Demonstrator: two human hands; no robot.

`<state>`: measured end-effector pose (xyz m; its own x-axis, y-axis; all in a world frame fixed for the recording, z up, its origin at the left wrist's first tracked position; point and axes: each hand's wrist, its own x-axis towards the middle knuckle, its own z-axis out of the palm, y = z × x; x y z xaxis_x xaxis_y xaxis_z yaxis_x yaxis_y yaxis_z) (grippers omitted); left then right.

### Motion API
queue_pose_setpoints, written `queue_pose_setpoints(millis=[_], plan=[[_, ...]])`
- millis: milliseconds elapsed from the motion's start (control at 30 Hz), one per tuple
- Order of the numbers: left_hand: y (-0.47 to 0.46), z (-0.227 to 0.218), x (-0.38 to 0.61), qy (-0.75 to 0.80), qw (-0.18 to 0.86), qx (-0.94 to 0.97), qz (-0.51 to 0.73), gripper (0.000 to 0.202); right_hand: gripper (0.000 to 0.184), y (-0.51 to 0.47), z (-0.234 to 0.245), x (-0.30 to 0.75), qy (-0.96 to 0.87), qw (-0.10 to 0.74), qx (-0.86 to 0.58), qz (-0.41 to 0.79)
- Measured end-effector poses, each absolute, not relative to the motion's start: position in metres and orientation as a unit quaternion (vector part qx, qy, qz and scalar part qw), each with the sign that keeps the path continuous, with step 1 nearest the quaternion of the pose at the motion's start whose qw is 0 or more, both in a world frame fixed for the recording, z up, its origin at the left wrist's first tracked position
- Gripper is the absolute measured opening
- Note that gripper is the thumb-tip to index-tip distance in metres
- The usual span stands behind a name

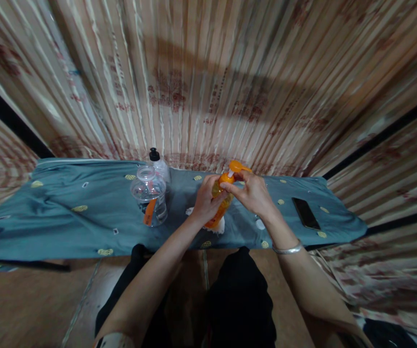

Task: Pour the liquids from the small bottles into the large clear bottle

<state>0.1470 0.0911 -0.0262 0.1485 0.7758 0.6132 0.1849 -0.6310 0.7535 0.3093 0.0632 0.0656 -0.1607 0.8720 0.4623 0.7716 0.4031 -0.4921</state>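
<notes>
An orange pump bottle stands tilted on a crumpled white tissue, its orange pump head leaning up to the right. Wrapped around the bottle's upper body is my left hand. The fingers of my right hand close on the orange collar just below the pump head. To the left stand a clear plastic bottle without a cap, bearing an orange label and some clear liquid, and behind it a bottle with a black top.
A black phone lies at the right of the teal cloth-covered table. A small white round item is near my right wrist. Striped curtains hang behind the table, with dark frame bars at both sides.
</notes>
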Motion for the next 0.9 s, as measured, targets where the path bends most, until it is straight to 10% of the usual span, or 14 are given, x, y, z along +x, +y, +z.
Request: queue_pose_setpoints(millis=[433,900], plan=[[0.092,-0.032,0.147,0.323,0.242,0.716,0.57,0.065,0.055,0.057,0.05,0.299,-0.724,0.403,-0.559,0.032],[0.089,-0.027,0.148,0.344,0.253,0.714,0.556,0.046,0.042,0.063,0.05,0.316,-0.751,0.399,-0.513,0.118]])
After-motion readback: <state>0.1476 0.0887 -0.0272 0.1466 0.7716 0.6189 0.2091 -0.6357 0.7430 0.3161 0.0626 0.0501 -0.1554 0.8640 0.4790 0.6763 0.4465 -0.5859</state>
